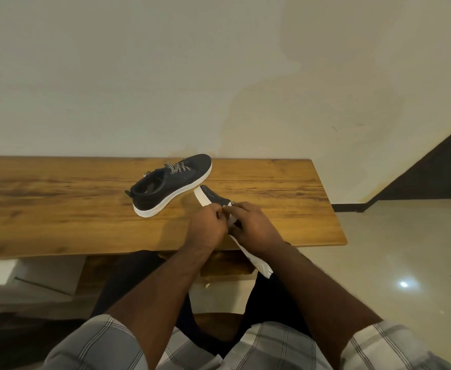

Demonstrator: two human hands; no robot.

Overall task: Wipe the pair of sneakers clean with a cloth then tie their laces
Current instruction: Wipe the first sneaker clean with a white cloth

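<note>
Near shoe (213, 197) worked at worktop (58, 209) front edge, both hands on its laces.

Left hand (208, 225) and right hand (253, 225) are curled together, pinching the laces (231, 204). Near shoe is held on its side, heel overhanging the edge. Far shoe (169, 184) is set upright just behind, untouched. Cloth not discerned.

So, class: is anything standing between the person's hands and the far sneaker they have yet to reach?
Nothing visible does. Both hands, left and right, work at the near sneaker. Only bare table lies between them and the far sneaker.
</note>
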